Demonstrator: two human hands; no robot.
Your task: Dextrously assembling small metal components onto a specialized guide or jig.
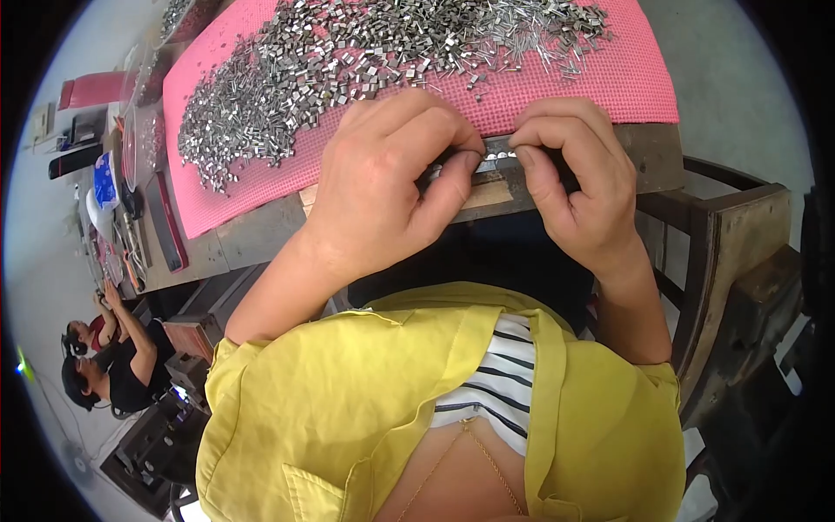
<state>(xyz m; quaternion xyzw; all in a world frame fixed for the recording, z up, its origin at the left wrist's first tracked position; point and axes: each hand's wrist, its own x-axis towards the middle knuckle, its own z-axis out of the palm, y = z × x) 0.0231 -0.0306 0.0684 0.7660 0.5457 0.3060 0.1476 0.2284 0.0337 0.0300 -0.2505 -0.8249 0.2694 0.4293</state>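
A narrow strip of small shiny metal pieces (499, 157) shows between my two hands at the near edge of the table. On its left end, the thumb and index finger of my left hand (391, 165) are pinched together. My right hand (584, 178) pinches the other end, fingers curled. The ends of the strip are hidden by my fingertips, and its details are too small to tell. Just under it lies a pale wooden piece (487, 195). Beyond my hands, a large heap of small metal blocks and pins (374, 56) spreads over a pink textured mat (204, 204).
Clear plastic bags (143, 139) stand left of the mat, near a dark red-edged flat object (165, 222) and hand tools (132, 261). Two other people (117, 365) work at the far left. A wooden chair-like frame (739, 235) stands at the right.
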